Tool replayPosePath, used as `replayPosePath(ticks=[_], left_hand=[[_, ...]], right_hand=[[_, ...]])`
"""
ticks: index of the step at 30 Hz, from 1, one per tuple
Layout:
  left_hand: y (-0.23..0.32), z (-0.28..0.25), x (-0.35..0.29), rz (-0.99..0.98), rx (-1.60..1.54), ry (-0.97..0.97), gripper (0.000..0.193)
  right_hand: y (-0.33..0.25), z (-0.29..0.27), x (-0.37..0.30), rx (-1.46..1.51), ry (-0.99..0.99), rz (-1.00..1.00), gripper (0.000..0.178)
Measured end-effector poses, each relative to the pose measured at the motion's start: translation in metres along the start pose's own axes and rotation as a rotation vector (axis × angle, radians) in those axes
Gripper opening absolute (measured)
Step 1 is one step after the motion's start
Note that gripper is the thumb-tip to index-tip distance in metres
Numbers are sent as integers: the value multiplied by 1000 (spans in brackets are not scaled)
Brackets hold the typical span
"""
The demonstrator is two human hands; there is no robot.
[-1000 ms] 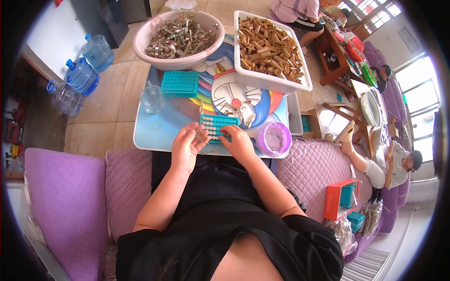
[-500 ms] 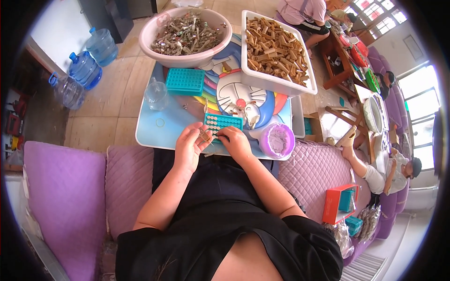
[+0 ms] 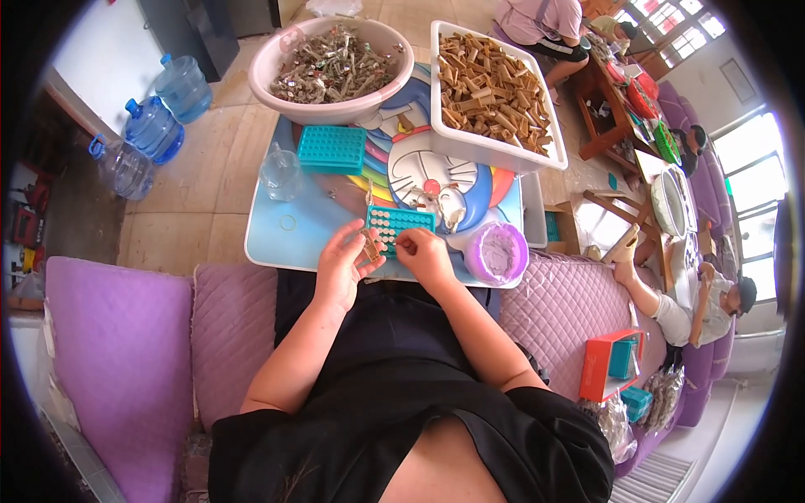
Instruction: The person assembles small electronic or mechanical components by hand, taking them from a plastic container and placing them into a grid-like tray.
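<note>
My left hand [image 3: 342,261] is palm up at the table's near edge, fingers partly curled around a small brown tube-like piece [image 3: 371,248]. Beside it, my right hand [image 3: 426,255] has its thumb and fingertips pinched together over the near right part of a teal rack [image 3: 411,220]. Whatever those fingertips hold, if anything, is too small to make out. Pale round pegs fill the left columns of the rack, while other holes show only teal. Right of my right hand stands a purple-rimmed tub [image 3: 496,253] with greyish-white contents.
A pink basin [image 3: 262,75] of tangled, shiny scraps and a white bin [image 3: 495,151] of short brown pieces stand at the back. Another teal rack [image 3: 332,149] and a clear plastic jug [image 3: 282,174] are at left. Other people sit at the right.
My right hand has shifted slightly right, away from my left hand and the pegged columns. The fingers of my left hand have spread a little around the brown piece.
</note>
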State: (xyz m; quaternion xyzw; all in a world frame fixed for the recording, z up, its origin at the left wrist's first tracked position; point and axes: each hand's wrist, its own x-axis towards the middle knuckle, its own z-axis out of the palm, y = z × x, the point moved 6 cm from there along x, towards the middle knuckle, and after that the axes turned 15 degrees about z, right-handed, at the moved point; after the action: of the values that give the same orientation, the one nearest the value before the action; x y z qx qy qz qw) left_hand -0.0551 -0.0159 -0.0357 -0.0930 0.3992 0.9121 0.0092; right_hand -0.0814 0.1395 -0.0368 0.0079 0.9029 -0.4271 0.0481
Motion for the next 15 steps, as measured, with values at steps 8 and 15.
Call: replayPosePath(ticks=[8,15], left_hand=[[-11,11,-6,-126,38,-86,27],[-16,12,-9,-133,91,-133,28]], right_hand=[[-55,-36,-23,316,88,-69,11],[-60,-35,-27,205,15,-149,15]])
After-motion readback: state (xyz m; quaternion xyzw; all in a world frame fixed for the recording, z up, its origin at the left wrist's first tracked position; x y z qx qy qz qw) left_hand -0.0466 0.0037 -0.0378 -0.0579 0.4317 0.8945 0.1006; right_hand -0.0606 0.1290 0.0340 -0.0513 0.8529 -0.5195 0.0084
